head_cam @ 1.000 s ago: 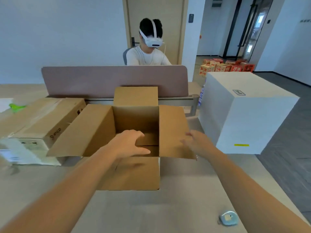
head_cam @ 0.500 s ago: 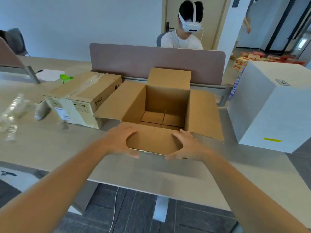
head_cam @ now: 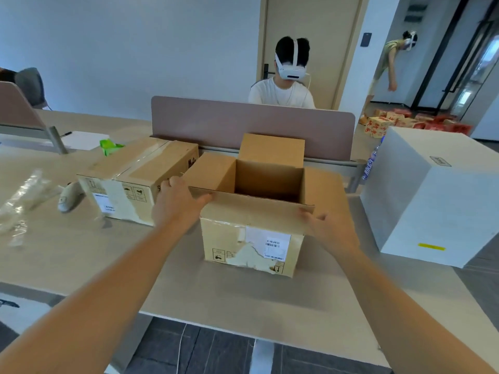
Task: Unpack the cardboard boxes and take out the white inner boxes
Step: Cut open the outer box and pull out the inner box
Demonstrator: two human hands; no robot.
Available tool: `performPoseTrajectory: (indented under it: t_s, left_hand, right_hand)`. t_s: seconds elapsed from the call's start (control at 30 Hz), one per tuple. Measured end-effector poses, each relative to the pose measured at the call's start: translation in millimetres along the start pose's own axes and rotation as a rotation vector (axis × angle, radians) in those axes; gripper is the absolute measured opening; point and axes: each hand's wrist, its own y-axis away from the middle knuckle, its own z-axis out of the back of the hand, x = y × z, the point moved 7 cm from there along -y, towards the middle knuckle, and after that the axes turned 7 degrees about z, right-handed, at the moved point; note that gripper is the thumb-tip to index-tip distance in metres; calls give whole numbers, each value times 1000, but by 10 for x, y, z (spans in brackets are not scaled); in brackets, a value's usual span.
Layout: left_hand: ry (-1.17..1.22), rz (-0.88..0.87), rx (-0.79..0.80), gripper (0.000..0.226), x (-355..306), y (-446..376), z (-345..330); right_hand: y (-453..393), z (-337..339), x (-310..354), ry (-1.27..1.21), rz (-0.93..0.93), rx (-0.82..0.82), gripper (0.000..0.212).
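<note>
An open cardboard box (head_cam: pixel 251 247) stands in the middle of the table with its flaps spread and a dark inside where I see nothing. My left hand (head_cam: pixel 178 203) grips the left end of its near flap. My right hand (head_cam: pixel 328 229) holds the right end of the same flap, fingers curled at the corner. A second cardboard box (head_cam: pixel 135 179), taped shut, lies to the left. A large white inner box (head_cam: pixel 432 195) stands on the table at the right, apart from both hands.
A mauve divider panel (head_cam: pixel 251 122) runs behind the boxes, with a person in a headset seated beyond it. Crumpled clear plastic (head_cam: pixel 21 195) and a small grey tool (head_cam: pixel 67 198) lie at the left. The table's near edge (head_cam: pixel 243 325) is close below.
The near flap, folded down over the box front before, has been lifted, and the labelled front now shows. Both hands shifted outward to the flap's ends. The view has moved back.
</note>
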Motion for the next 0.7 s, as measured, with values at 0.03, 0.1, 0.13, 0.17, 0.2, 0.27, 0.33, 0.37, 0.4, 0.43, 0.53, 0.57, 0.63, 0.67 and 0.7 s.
performPoseTrajectory:
  t_s: [0.03, 0.1, 0.13, 0.17, 0.2, 0.27, 0.33, 0.37, 0.4, 0.43, 0.53, 0.57, 0.63, 0.67, 0.7]
  left_hand:
    - [66, 75, 30, 70, 63, -55, -46]
    - [150, 138, 154, 64, 175, -155, -238]
    - [184, 147, 232, 62, 239, -202, -368]
    - [212, 160, 317, 64, 289, -221, -489]
    - [229, 175, 401, 69, 338, -227, -614]
    - [256, 198, 522, 79, 409, -229, -840]
    - [327, 213, 565, 82, 434, -246, -981]
    - [374, 218, 582, 84, 425, -257, -1032]
    - [444, 224, 608, 89, 404, -268, -1086]
    - [516, 241, 632, 97, 386, -282, -1148]
    - [632, 316, 649, 96, 422, -318, -1319]
    - [659, 332, 640, 92, 440, -320, -1356]
    - [736, 329, 631, 95, 453, -329, -1436]
    - [771, 326, 618, 91, 458, -339, -1473]
    - [796, 330, 601, 86, 458, -332, -1482]
  right_hand:
    - [-28, -9, -15, 19, -5, -25, 41]
    - [-42, -58, -33, 18, -40, -45, 57]
    - [-53, -101, -80, -51, -71, -60, 58]
    - [-52, -178, -120, -146, -100, -43, 53]
    - [-25, -264, -145, -249, -142, -36, 53]
    - [-18, -441, -199, -354, -162, -22, 60]
    - [-17, -546, -256, -425, -175, -52, 61]
    - [-23, -585, -268, -463, -181, -70, 58]
    - [-35, -616, -292, -502, -190, -94, 55]
    - [-62, -655, -326, -530, -194, -102, 53]
    - [-96, -740, -388, -588, -225, -138, 46]
    - [-116, -760, -417, -590, -227, -158, 43]
    - [-145, -831, -503, -610, -259, -171, 42]
    - [-146, -870, -520, -615, -280, -165, 43]
    - [-142, -897, -530, -623, -300, -173, 43]
